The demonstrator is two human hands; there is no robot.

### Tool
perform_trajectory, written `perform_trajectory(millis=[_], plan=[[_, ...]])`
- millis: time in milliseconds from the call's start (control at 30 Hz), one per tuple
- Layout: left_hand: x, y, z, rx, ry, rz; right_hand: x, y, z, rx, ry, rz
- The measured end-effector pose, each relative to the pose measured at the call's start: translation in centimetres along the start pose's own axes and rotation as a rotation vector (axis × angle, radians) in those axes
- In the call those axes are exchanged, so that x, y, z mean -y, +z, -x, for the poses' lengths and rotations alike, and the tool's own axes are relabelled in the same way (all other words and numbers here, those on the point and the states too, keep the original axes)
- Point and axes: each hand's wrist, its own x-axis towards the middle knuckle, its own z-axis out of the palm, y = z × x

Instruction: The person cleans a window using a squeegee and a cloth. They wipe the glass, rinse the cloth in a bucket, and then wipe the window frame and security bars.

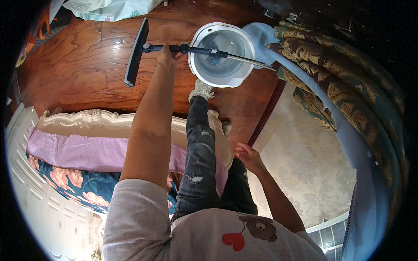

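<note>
My left hand, at the end of an outstretched arm, is closed around the dark neck of a window squeegee. The wide head of this squeegee points to the left, above the wooden floor, and its metal pole runs right across the top of a white bucket. Clear water seems to stand inside the bucket, next to my shoe. Lower down, my right hand hangs beside my leg, fingers loosely bent and apart, with nothing seen in it.
A cream carved bed frame with pink and floral bedding lies at left. Patterned curtains and a pale blue sheer curtain hang at right, beside a papered wall. A white plastic bag lies at the top left.
</note>
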Motion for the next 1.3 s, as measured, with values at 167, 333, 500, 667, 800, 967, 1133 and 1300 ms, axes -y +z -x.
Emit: perform_trajectory(millis=[167,333,500,667,800,967,1133,1300], plan=[[1.2,1.1,-1.2,-0.067,0.021,-0.133,0.1,-0.2,-2.5,0.033,0.07,0.007],[1.1,1.9,-1.0,0.028,0.033,-0.144,2.2,-1.3,-6.2,0.006,0.069,-0.001],[1.3,3.7,0.3,0.044,0.037,-0.211,0.6,-3.6,-12.2,-0.079,-0.06,-0.014],[2.1,2.4,-1.4,0.012,0.053,-0.21,2.1,-7.3,-18.3,-0.209,-0.102,0.018],[2.8,2.1,-2.0,-0.023,0.043,-0.229,2.5,-7.9,-19.2,-0.228,-0.23,0.01],[3.1,1.9,-2.4,-0.028,0.065,-0.216,1.1,-7.2,-20.1,-0.286,-0.154,0.108],[3.6,2.7,-0.6,-0.027,0.122,-0.215,0.9,-7.3,-22.2,-0.301,-0.183,0.138],[6.0,3.3,2.1,-0.21,0.367,-0.276,1.3,-7.0,-22.7,-0.31,-0.232,-0.043]])
